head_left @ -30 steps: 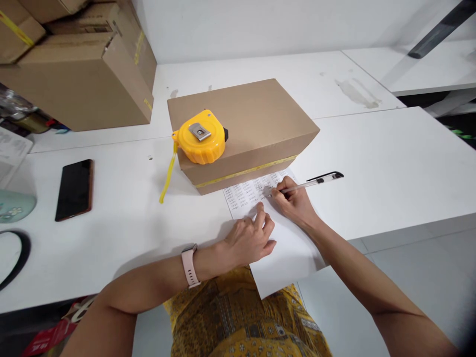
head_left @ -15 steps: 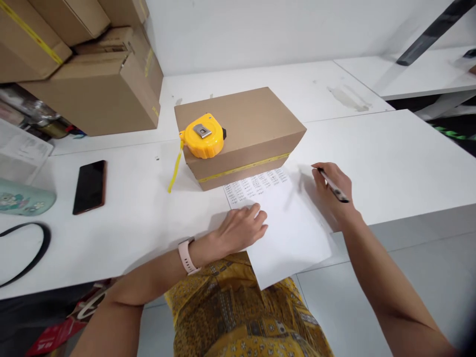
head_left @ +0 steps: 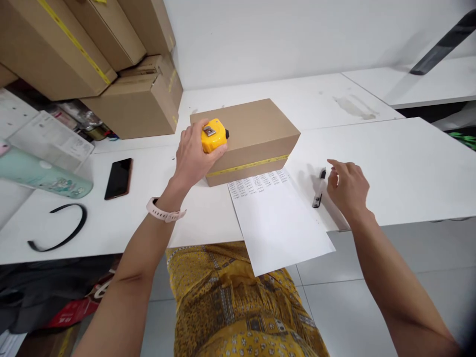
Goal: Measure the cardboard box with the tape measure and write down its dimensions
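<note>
My left hand (head_left: 195, 153) is wrapped round a yellow tape measure (head_left: 214, 137) at the left end of a closed cardboard box (head_left: 253, 124). Yellow tape runs along the box's front side. Under the box's front edge lies a white sheet of paper (head_left: 278, 228), with rows of handwriting at its top and its lower corner over the table edge. A clear pen with black ends (head_left: 319, 188) rests at the sheet's right side. Just right of the pen, my right hand (head_left: 347, 186) is empty, its fingers loosely bent and apart.
Several cardboard boxes (head_left: 130, 104) are stacked at the back left. A phone (head_left: 119, 178), a mint-green bottle (head_left: 48, 173) and a black curved band (head_left: 78, 228) lie on the left of the white table (head_left: 372, 173). A dark post (head_left: 442, 44) rises at the back right.
My left hand has moved from the paper up to the tape measure and taken hold of it. My right hand has let go of the pen, which now lies on the table.
</note>
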Motion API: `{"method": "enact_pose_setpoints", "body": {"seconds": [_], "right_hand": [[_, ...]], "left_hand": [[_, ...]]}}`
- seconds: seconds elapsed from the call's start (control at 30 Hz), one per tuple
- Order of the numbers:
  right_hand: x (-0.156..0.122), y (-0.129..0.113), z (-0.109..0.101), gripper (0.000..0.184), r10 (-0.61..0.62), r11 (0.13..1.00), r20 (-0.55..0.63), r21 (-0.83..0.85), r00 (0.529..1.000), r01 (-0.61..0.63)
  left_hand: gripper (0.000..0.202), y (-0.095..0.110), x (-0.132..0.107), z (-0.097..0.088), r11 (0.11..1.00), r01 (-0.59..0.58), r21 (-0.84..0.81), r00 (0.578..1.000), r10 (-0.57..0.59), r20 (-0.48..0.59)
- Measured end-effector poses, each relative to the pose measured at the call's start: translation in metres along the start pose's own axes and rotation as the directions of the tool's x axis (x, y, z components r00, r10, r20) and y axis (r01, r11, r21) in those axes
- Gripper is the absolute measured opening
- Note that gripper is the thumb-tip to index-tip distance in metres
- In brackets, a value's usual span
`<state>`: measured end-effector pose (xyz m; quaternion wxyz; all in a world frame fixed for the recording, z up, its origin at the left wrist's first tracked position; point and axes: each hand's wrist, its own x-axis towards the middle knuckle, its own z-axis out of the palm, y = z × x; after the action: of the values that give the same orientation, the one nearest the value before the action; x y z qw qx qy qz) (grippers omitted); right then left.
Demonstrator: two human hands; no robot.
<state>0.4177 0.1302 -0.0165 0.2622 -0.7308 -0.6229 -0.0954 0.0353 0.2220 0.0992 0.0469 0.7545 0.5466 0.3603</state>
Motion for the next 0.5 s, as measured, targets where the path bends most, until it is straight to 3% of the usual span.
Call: {"method": "enact_pose_setpoints", "body": {"seconds": [0.1, 0.2, 0.27, 0.33, 0.4, 0.5], "right_hand": [[0.006, -0.024, -0.023, 0.037, -0.049, 0.995, -0.163, 0.083, 0.985, 0.064], [0.022, -0.066, -0.051, 0.028, -0.059, 0.916, -0.231, 0.375, 0.971, 0.144], [0.037, -0.100, -0.069, 0.023, -0.050, 0.723, -0.116, 0.681, 0.992, 0.117], [0.054, -0.133, -0.085, 0.030, -0.182, 0.510, 0.121, 0.860, 0.976, -0.012], [0.070, -0.159, -0.096, 0.038, -0.294, 0.420, 0.232, 0.903, 0.927, -0.093], [0.086, -0.184, -0.105, 0.041, -0.366, 0.358, 0.290, 0.921, 0.884, -0.154]], "left_hand": [[0.051, 0.003, 0.001, 0.004, 1.000, -0.023, -0.018, 0.996, 0.022, -0.083], [0.042, 0.025, -0.002, -0.008, 0.980, -0.083, -0.181, 0.996, 0.076, -0.044], [0.035, 0.046, -0.003, -0.021, 0.943, -0.102, -0.316, 0.990, 0.128, 0.060], [0.032, 0.065, -0.001, -0.031, 0.908, -0.095, -0.408, 0.970, 0.177, 0.168], [0.033, 0.078, 0.002, -0.039, 0.885, -0.083, -0.457, 0.947, 0.213, 0.239], [0.033, 0.080, 0.006, -0.048, 0.867, -0.054, -0.495, 0.929, 0.225, 0.294]]}}
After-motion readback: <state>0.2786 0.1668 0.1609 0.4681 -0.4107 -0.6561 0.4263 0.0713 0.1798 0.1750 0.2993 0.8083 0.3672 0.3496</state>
